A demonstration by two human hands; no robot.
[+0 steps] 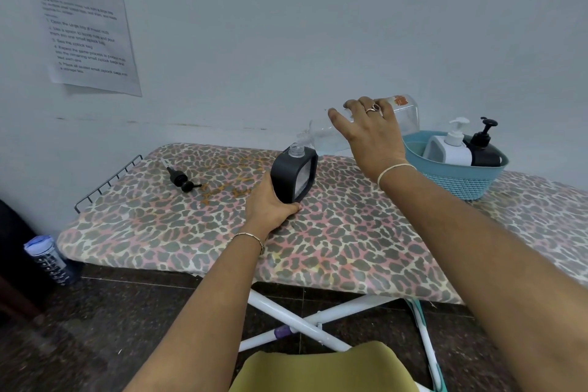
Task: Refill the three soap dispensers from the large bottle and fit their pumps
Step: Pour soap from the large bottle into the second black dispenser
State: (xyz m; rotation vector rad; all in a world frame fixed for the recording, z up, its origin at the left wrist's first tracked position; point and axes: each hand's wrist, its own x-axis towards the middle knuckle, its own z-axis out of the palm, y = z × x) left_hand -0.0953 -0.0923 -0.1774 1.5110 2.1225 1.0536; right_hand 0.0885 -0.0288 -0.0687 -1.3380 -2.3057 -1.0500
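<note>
A spill is the likeliest mishap here. The large bottle point(405, 118) lies tipped almost flat, its narrow mouth pointing toward nine o'clock and hanging just above the small open neck of the dark dispenser point(294, 177), so a slight wobble would, I judge, send soap down the shell and onto the cloth. The right grip point(369, 127) is clamped over the bottle's middle from above, fingers curled round smooth, clear plastic that could slide if wet. The left grip point(270, 200) is clamped on the dispenser's lower side, steadying it roughly upright on the ironing board point(350, 242). The board's leopard-print cover looks soft, so the base may rock. The dispenser is squat and rounded-square, a matte dark grey shell with a pale window and a clear neck. I cannot tell whether liquid is flowing. Its black pump point(183, 180), with a thin tube, lies on its side at the dispenser's nine o'clock, well apart. At three o'clock a pale blue perforated basket point(458, 178) holds a white dispenser point(451, 149) and a black dispenser point(485, 149), both with pumps on.
</note>
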